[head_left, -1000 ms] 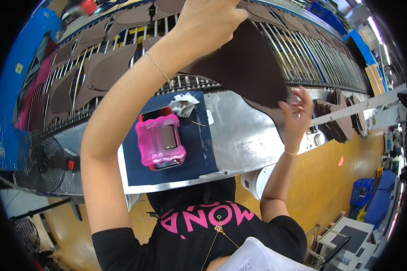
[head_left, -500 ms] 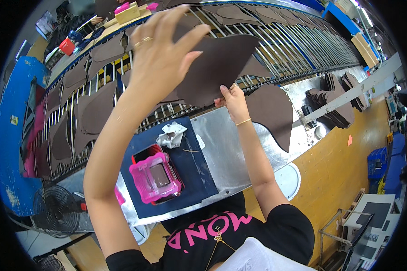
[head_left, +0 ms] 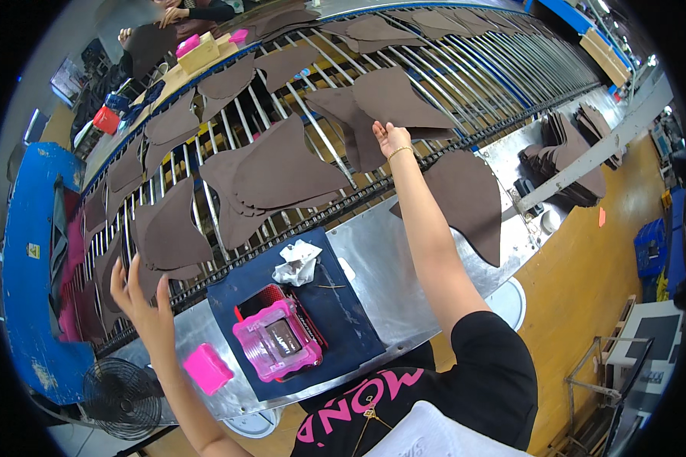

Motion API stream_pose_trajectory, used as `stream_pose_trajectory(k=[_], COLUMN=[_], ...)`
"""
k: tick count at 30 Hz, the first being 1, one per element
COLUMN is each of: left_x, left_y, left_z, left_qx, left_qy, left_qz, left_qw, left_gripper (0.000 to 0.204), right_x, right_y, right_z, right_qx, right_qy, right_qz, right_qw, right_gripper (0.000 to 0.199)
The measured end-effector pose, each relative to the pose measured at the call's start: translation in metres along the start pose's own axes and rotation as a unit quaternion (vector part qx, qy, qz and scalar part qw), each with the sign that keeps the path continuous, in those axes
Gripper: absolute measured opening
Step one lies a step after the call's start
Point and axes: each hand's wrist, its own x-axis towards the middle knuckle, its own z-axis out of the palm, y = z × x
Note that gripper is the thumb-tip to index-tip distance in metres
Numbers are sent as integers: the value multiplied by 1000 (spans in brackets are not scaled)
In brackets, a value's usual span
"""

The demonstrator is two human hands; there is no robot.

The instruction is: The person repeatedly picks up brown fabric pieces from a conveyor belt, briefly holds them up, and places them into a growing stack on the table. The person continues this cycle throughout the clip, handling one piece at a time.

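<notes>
Two overlapping dark brown sheet pieces with curved edges, the upper brown piece and a lower one, lie on the conveyor's metal rollers. At the upper piece's near edge is my right hand, its fingertips slightly apart and loosely bent, with nothing visibly gripped. My left hand is empty, its fingers spread, over the conveyor's near edge at the left. Closest to it is a stack of brown pieces on the rollers. Another brown piece rests on the metal table beside my right forearm.
On a dark blue mat stand a pink basket and crumpled white paper. A pink block lies left of the mat. A black fan is at lower left. More brown stacks sit at right, under a slanted bar. Another person's hands show at the back.
The brown piece I held up in front of me now lies on the rollers. My left hand has left it and swung down to the left; my right hand has moved slightly up.
</notes>
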Motion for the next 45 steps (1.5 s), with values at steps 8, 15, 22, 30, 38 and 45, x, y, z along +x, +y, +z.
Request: stream_pose_trajectory(k=[8, 15, 22, 30, 38, 45], left_x=[-48, -73, -103, -185, -221, -236], left_y=[-26, -34, -44, -91, -100, -98], left_z=[-24, -11, 4, 36, 50, 59], left_qx=[31, -49, -101, -22, 1, 77], left_qy=[7, 13, 18, -20, -38, -30], left_qz=[-56, -88, -129, -237, -233, -196], left_qw=[998, 995, 986, 971, 972, 977], left_gripper=[49, 47, 46, 44, 42, 35], right_x=[-108, -253, -262, -205, -136, -120], right_y=[-48, -159, -294, -383, -424, -445], right_z=[-7, -127, -276, -311, -321, -316], right_qx=[-127, -243, 63, 100, 129, 153], right_qy=[-127, -183, 35, 175, 250, 249], right_qz=[32, -9, -159, -227, -209, -195], right_qw=[983, 953, 985, 953, 937, 936], right_gripper=[30, 19, 21, 55, 83, 68])
